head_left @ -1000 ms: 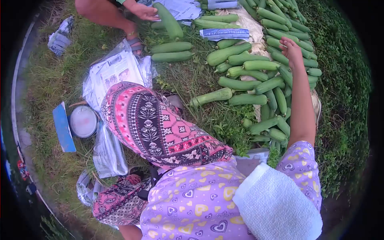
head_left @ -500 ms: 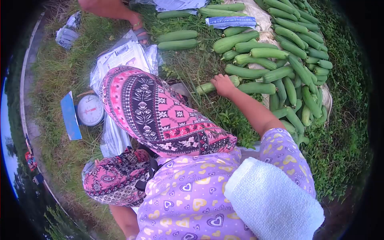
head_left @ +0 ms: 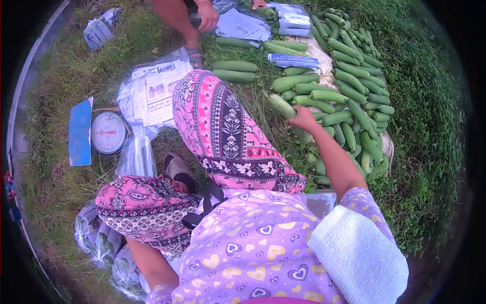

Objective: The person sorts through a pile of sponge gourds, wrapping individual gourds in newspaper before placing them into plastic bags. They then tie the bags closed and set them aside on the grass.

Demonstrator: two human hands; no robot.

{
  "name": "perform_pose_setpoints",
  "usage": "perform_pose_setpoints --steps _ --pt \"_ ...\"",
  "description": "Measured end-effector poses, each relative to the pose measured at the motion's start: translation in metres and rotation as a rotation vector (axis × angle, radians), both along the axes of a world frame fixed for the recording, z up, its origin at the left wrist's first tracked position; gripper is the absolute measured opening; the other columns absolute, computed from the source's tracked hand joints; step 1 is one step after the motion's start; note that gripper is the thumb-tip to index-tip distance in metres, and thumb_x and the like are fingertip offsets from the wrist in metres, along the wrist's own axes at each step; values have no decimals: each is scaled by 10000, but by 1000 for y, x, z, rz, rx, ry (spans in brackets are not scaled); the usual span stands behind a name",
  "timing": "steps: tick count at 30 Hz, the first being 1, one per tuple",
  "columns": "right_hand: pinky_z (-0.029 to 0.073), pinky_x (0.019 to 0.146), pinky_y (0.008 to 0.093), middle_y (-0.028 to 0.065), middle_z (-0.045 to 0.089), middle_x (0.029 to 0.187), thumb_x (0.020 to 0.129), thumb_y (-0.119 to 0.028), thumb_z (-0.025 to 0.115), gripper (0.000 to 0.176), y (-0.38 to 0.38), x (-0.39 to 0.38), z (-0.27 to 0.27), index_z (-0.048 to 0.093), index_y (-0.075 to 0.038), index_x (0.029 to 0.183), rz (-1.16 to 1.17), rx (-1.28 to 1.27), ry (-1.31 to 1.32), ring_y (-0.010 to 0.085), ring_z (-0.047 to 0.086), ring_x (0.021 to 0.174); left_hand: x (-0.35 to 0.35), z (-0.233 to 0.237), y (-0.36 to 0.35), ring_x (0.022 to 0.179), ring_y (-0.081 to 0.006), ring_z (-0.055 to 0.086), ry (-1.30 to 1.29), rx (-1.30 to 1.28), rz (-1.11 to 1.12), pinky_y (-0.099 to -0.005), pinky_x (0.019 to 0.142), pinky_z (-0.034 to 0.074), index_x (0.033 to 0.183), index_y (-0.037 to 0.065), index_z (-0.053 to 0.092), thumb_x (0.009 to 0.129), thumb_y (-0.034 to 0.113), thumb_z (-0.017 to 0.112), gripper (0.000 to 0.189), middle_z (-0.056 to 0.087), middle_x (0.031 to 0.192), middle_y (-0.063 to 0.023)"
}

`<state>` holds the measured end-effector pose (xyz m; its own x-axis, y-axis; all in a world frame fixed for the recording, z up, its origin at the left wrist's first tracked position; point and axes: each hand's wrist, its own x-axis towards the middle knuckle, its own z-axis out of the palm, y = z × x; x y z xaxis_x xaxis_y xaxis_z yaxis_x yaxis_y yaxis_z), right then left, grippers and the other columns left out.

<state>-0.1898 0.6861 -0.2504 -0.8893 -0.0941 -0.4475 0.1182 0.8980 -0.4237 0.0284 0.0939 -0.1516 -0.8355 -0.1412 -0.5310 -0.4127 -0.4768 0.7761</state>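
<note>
The right hand (head_left: pixel 304 119) is firmly wrapped around a green gourd (head_left: pixel 279 105), thumb and fingers closed on it, and the gourd slants out on both sides of the grip! And the left hand? Tucked out of sight behind the near knee, only its forearm (head_left: pixel 151 261) showing, so whether it's clenched or loose, I can't tell. Just to the right of the working hand, a big heap of gourds (head_left: pixel 349 79) spreads away over a pale cloth (head_left: pixel 325 63), while straight ahead of that hand a blue printed sheet (head_left: pixel 293 61) rests near the heap. Ahead and to the left of the hand, a pair of gourds (head_left: pixel 234 66) lies side by side on the grass, and past them another person (head_left: pixel 178 20) reaches in. Well to the left of the gripping hand, past the patterned knee (head_left: pixel 228 121), there's a stack of newspaper (head_left: pixel 159 91), then a round dial scale (head_left: pixel 108 133) beside a blue panel (head_left: pixel 80 133), with clear plastic (head_left: pixel 136 157) just below. And out beyond the left forearm, bagged gourds (head_left: pixel 106 245) sit bundled on the grass!
</note>
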Motion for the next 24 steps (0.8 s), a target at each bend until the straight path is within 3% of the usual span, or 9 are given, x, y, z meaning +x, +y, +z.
perform_pose_setpoints --steps 4,6,8,9,12,13,17,23,24 --pt "470 845 362 37 627 1053 724 -175 725 456 9 -22 56 554 -49 1127 -328 -656 8 186 599 945 18 -13 -17 766 -220 654 34 161 67 -346 712 541 1068 46 587 930 338 513 332 575 1113 -183" --pt "457 781 322 19 628 962 717 -183 733 419 9 -43 91 573 -69 1087 -410 -787 93 173 589 885 24 -20 -22 764 -219 654 46 219 96 -345 710 541 1063 43 587 932 341 509 335 581 1104 -182" --pt "446 784 348 18 617 973 732 -217 740 404 -14 -54 143 573 -88 1076 -492 -859 228 168 571 927 29 -28 -28 761 -218 653 51 277 116 -345 709 541 1058 41 588 935 344 505 338 588 1094 -181" --pt "442 786 387 20 618 989 738 -253 751 414 -12 -65 154 572 -92 1074 -483 -834 215 172 555 975 31 -30 -32 760 -217 653 54 295 127 -345 708 541 1056 40 588 936 345 503 339 591 1089 -180" --pt "442 610 270 11 603 901 744 -313 768 448 -32 -82 195 569 -77 1068 -421 -498 216 112 561 754 38 -38 -41 756 -216 653 56 374 147 -344 706 541 1049 36 588 940 349 497 344 600 1075 -178" --pt "344 437 203 -12 563 752 755 -292 767 389 -38 -88 195 556 -87 1009 -414 -511 276 63 483 542 40 -40 -42 755 -215 653 57 398 154 -344 706 541 1046 35 588 941 351 495 346 603 1070 -177" --pt "260 345 219 -56 422 559 799 -193 729 270 -56 -104 186 494 -122 910 -487 -581 193 43 355 394 44 -43 -47 750 -213 653 50 461 154 -343 703 541 1037 30 589 946 356 487 354 616 1051 -175" --pt "304 356 214 -39 455 581 783 -199 754 319 -52 -105 133 525 -118 991 -621 -556 168 54 403 409 36 -49 -46 742 -210 653 -6 507 107 -341 699 542 1022 22 590 954 365 475 368 635 1022 -171" --pt "309 356 213 -36 461 583 782 -201 757 328 -56 -104 129 532 -119 1006 -635 -527 179 55 413 411 30 -41 -46 726 -205 650 -67 430 82 -340 689 542 979 19 581 968 381 435 390 640 927 -144"
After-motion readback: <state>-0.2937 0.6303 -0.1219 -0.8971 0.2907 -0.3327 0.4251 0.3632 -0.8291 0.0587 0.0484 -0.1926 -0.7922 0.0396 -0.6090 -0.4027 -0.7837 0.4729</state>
